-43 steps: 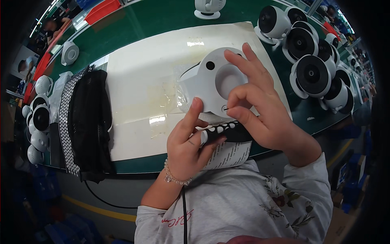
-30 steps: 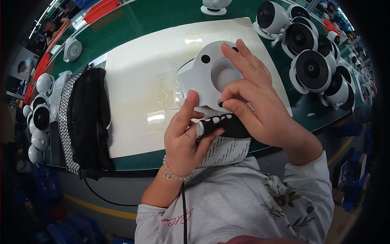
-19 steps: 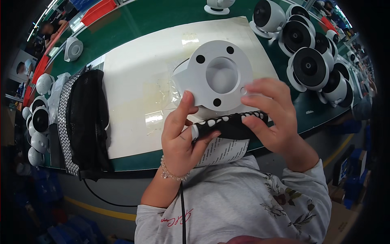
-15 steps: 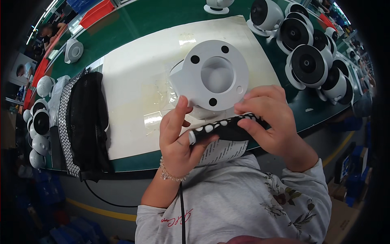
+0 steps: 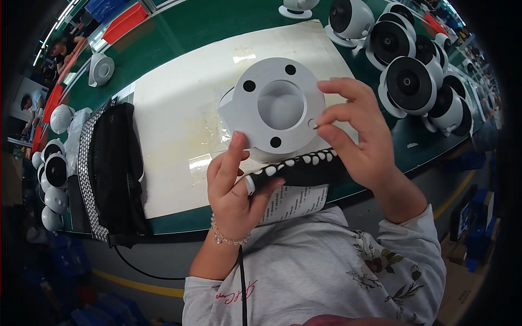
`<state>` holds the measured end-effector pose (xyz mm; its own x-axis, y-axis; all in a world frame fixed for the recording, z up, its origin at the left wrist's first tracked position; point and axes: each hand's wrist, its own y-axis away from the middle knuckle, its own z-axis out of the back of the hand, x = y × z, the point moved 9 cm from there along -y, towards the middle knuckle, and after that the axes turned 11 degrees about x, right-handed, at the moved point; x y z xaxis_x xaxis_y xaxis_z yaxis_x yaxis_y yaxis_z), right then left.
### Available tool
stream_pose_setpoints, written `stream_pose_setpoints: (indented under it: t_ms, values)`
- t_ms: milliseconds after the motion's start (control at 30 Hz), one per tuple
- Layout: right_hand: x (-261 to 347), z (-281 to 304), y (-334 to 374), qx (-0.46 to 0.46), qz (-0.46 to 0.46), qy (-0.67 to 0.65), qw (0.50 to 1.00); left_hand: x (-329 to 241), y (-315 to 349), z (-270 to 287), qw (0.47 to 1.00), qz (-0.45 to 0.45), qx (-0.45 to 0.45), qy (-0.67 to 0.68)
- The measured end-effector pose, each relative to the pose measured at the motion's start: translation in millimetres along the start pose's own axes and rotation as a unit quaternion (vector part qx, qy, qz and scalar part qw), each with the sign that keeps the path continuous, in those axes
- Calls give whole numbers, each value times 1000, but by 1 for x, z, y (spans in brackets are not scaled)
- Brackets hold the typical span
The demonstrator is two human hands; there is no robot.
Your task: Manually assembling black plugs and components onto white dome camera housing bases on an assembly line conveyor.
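A white round base (image 5: 231, 114) of a camera-like device stands upturned, with a wide central hollow. Three black round pads (image 5: 249, 86) sit on its ring, and a pale round recess (image 5: 311, 123) shows at the right. My left hand (image 5: 231, 187) is closed on a bent black sticker sheet (image 5: 310, 169) with white round spots, its index fingertip by the base's lower left edge. Thumb and index finger of my right hand (image 5: 359, 130) pinch a small dark pad (image 5: 316, 127) at the pale recess; the other fingers are raised beside the rim.
Beneath the base lies a cream board (image 5: 174, 108) on a green table (image 5: 217, 32). White and black round devices (image 5: 408, 87) crowd the right side, more (image 5: 56, 168) the far left. Black folded fabric (image 5: 122, 168) lies at left. Red bins (image 5: 125, 24) stand at the back left.
My right hand has left the sticker sheet and moved up to the pale recess with a small dark pad. The base and left hand appear slightly further left.
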<state>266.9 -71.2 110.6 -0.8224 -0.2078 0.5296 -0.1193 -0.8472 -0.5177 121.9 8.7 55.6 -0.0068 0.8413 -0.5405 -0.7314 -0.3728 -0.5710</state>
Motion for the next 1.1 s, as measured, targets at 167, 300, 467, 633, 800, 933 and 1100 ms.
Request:
stream_pose_setpoints:
  t_ms: [167,300,467,633,800,933,1100]
  values:
    - [2,-3,3,36,1,114,993,2,-1,-3,1000,-1,3,-13]
    - [21,-9,12,80,39,317,944,3,-1,-3,1000,-1,-2,-15]
    - [23,-3,-7,116,34,347,930,0,-3,-2,1000,12,8,-25]
    - [-11,-10,-70,127,13,112,986,2,-2,-2,999,-3,42,-13]
    - [-56,-23,-118,223,-114,-169,953,24,17,22,996,34,7,78]
    - [-97,-27,-185,89,-66,-53,992,36,26,35,996,56,6,70]
    - [-192,-109,-216,4,28,308,951,45,29,32,990,87,40,99]
